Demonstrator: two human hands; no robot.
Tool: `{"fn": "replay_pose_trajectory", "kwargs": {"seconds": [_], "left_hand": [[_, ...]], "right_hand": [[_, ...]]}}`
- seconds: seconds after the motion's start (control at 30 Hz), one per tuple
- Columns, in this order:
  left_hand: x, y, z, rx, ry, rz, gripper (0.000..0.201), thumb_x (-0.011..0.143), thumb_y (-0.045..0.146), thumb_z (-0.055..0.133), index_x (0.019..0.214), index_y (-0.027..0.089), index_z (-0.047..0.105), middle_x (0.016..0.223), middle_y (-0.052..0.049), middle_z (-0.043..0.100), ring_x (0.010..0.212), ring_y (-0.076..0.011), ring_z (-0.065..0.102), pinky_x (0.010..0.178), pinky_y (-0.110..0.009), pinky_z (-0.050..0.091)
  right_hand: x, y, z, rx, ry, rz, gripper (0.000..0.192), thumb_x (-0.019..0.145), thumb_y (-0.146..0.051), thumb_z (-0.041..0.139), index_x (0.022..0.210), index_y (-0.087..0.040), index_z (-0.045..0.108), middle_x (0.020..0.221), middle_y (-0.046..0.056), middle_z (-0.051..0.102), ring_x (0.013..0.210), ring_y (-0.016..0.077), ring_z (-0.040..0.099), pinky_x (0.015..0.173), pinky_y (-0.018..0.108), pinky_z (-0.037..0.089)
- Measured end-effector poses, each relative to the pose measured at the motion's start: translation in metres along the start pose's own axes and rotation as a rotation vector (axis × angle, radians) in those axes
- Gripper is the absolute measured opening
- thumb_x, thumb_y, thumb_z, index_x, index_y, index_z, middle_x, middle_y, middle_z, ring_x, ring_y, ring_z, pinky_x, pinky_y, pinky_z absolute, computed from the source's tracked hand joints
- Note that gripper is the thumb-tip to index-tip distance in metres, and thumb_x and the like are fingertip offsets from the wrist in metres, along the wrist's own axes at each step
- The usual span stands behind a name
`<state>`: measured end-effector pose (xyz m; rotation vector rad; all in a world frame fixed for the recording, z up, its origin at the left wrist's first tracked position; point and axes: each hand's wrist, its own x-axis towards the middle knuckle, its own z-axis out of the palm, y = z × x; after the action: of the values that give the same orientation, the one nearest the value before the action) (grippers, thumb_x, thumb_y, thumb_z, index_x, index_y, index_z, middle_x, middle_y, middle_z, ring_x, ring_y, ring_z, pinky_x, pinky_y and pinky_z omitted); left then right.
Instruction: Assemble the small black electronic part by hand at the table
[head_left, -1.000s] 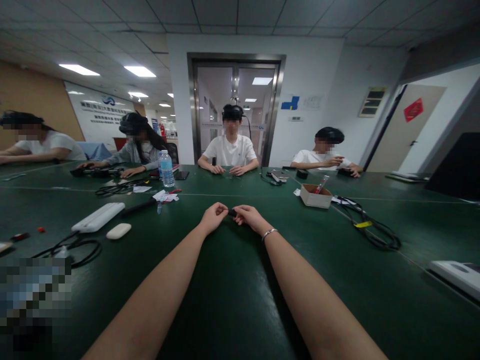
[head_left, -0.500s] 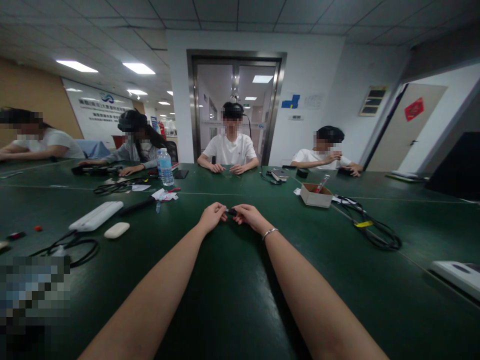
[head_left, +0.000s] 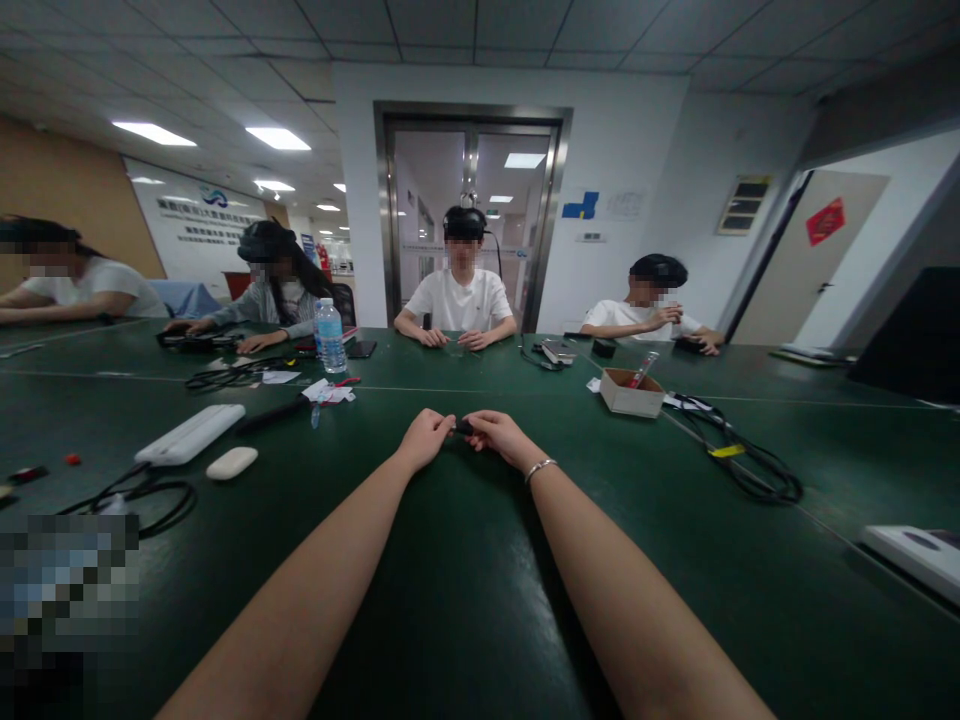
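Both my hands meet over the dark green table (head_left: 450, 560), fingertips almost touching. Pinched between them is a small black object (head_left: 463, 427) with what looks like a lighter end on the left; its kind is too small to make out. My left hand (head_left: 426, 438) is closed, with thumb and forefinger at the lighter end. My right hand (head_left: 498, 437), with a silver bracelet (head_left: 539, 468) at the wrist, grips the black part. Fingers cover much of the object.
At left are a white power bank (head_left: 191, 434), a white oval case (head_left: 232, 463) and black cables (head_left: 161, 505). A water bottle (head_left: 330, 337) stands farther back. A small open box (head_left: 631, 392) and coiled cable (head_left: 765, 470) lie at right. Several people sit opposite.
My left fingers have shifted slightly at the small black object, and less of its lighter end shows. The right hand stays nearly in place.
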<state>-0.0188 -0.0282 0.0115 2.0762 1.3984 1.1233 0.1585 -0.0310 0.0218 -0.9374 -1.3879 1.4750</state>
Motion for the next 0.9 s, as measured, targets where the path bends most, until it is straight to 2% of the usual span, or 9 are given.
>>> {"fn": "replay_pose_trajectory", "kwargs": {"seconds": [0.2,0.4,0.53,0.73,0.9], "left_hand": [[0.0008,0.0006,0.001,-0.005,-0.024,-0.08,0.052,0.082,0.054,0.033,0.061,0.017,0.062,0.085,-0.007,0.056,0.076,-0.0185,0.052,0.069,-0.028,0.037],[0.0015,0.005,-0.0009,0.046,-0.08,-0.154,0.051,0.083,0.055,0.028,0.062,0.018,0.056,0.068,-0.003,0.058,0.062,-0.0173,0.051,0.058,-0.027,0.032],[0.0034,0.0043,0.0,0.073,-0.104,-0.184,0.053,0.085,0.054,0.024,0.061,0.018,0.055,0.063,-0.003,0.059,0.059,-0.0169,0.051,0.058,-0.028,0.032],[0.0026,0.0057,-0.0005,0.038,-0.129,-0.189,0.057,0.085,0.054,0.022,0.066,0.017,0.061,0.063,-0.003,0.061,0.06,-0.0183,0.054,0.059,-0.028,0.034],[0.0026,0.0061,-0.0003,0.055,-0.114,-0.213,0.057,0.084,0.056,0.023,0.069,0.017,0.061,0.069,-0.005,0.062,0.064,-0.0191,0.055,0.061,-0.028,0.035]], "right_hand": [[-0.0019,-0.0024,0.0005,0.018,-0.018,0.007,0.01,0.085,-0.008,0.052,0.092,-0.009,0.059,0.059,0.003,0.061,0.045,0.0078,0.055,0.044,0.015,0.048],[-0.0004,-0.0022,-0.0029,0.033,-0.041,0.019,0.015,0.082,-0.005,0.054,0.096,-0.008,0.059,0.059,0.002,0.06,0.046,0.007,0.056,0.047,0.015,0.049],[0.0002,-0.0018,-0.0061,0.068,-0.069,0.008,0.023,0.076,0.0,0.057,0.097,-0.009,0.059,0.066,0.002,0.061,0.05,0.007,0.058,0.049,0.015,0.05],[-0.0013,-0.0033,-0.0069,0.111,-0.095,0.01,0.027,0.071,0.003,0.059,0.094,-0.011,0.061,0.078,0.003,0.061,0.056,0.0069,0.059,0.052,0.014,0.051],[0.0004,-0.0026,-0.0068,0.125,-0.063,0.04,0.024,0.074,0.001,0.059,0.096,-0.008,0.06,0.072,0.004,0.062,0.054,0.0079,0.059,0.051,0.015,0.052]]}}
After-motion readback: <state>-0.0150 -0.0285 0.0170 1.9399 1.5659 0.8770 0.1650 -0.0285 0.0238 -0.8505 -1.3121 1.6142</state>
